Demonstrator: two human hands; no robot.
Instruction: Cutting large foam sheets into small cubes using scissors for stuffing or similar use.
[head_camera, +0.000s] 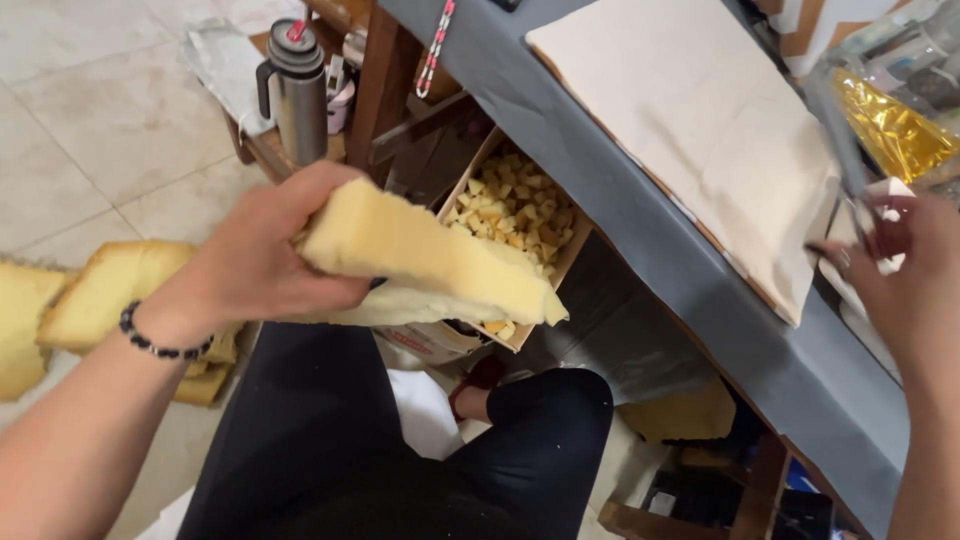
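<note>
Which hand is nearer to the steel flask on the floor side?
Left. The left hand, holding a foam slab, is just below the steel flask; the right hand is far across, at the table.

A yellow foam slab (430, 262) sits above an open cardboard box of foam cubes (515, 210) under the grey-covered surface (690, 290), a steel flask (298, 90) to the left.

There is one long pale yellow foam slab (430, 262) in the air, and two more yellow foam pieces (100, 295) lie on the tiled floor. One open cardboard box (455, 195) holds many small yellow foam cubes (515, 205), too many to count. One steel thermos flask (298, 90) stands nearby. One beige cloth cushion (700, 120) lies on the one grey bench (640, 230).
</note>
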